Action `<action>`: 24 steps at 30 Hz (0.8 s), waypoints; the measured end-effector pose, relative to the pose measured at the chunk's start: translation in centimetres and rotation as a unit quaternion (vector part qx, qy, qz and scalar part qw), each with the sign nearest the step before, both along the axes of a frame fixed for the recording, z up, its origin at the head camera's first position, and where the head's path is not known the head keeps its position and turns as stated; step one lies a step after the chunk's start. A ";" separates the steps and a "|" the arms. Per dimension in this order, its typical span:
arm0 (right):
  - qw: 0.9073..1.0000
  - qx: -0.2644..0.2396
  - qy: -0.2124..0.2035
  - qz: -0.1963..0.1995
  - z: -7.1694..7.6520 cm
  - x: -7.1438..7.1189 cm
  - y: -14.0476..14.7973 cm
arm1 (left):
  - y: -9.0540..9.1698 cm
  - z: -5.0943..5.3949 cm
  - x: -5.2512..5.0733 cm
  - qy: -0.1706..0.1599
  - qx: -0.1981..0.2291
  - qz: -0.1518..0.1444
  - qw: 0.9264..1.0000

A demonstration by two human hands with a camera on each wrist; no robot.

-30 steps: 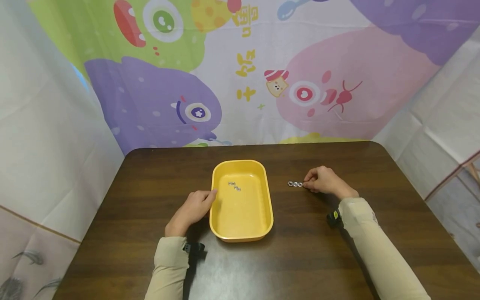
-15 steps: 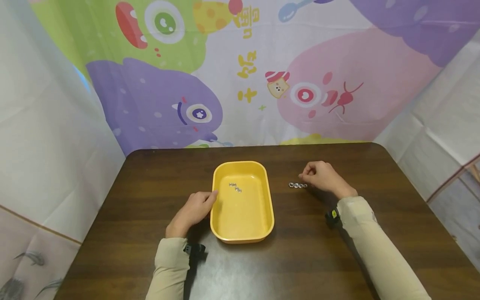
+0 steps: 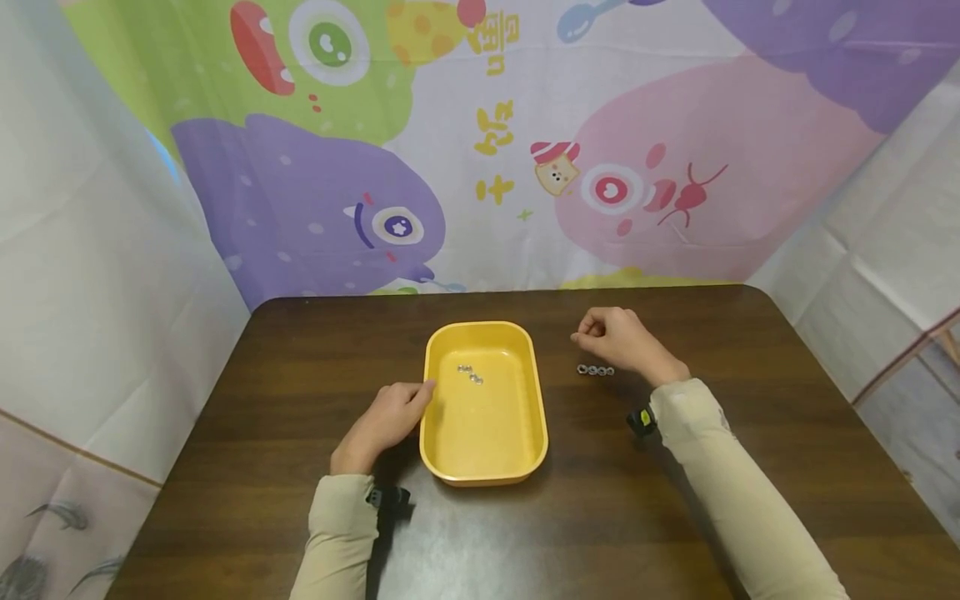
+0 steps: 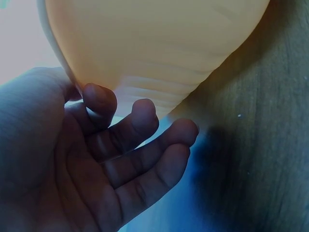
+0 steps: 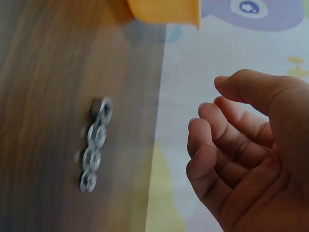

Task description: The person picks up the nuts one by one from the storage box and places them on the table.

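Observation:
A yellow plastic tray stands on the table, with several small metal nuts lying on its floor. At the tray's left side my left hand grips the rim, thumb over the edge and index fingertip against the outer wall; the other fingers are loosely bent below. Right of the tray, several hex nuts lie touching in a straight row. Just above and beyond that row hovers my right hand, its fingers loosely curled with nothing visible between them. The row sits apart from the hand in the right wrist view.
The dark wooden table ends at the back against a curtain printed with cartoon monsters. Pale cloth hangs on both sides. Each wrist carries a small black camera.
My right hand has left the right end of the nut row, rising and moving left over it. The last nut in the row is now uncovered. My left hand stays on the tray rim.

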State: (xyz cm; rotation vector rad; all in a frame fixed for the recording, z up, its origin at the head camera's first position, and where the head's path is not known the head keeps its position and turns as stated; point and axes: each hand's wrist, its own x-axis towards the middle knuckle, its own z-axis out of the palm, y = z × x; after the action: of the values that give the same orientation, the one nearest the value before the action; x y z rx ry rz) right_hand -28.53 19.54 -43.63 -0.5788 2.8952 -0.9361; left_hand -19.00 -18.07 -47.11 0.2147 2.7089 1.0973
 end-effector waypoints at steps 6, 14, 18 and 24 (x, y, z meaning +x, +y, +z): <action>0.999 -0.026 -0.004 0.017 0.9 0.0 -2.2 | 0.0 -0.1 0.0 0.002 -0.001 -0.002 1.000; 0.998 -0.039 -0.019 0.035 2.0 -0.3 -5.2 | 0.0 -0.1 -0.1 0.005 -0.005 -0.004 1.000; 0.998 -0.049 -0.028 0.041 2.4 -0.4 -6.5 | 0.0 0.0 -0.1 0.005 -0.004 -0.002 1.000; 0.997 -0.062 -0.032 0.045 2.4 -0.7 -8.0 | 0.1 0.0 0.0 0.008 -0.005 -0.004 1.000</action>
State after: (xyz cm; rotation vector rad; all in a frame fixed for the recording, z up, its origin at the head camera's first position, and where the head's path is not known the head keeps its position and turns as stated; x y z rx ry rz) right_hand -29.19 11.53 -41.25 -0.6677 2.7455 -1.1058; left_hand -18.97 -18.02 -47.09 0.2332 2.7255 1.0833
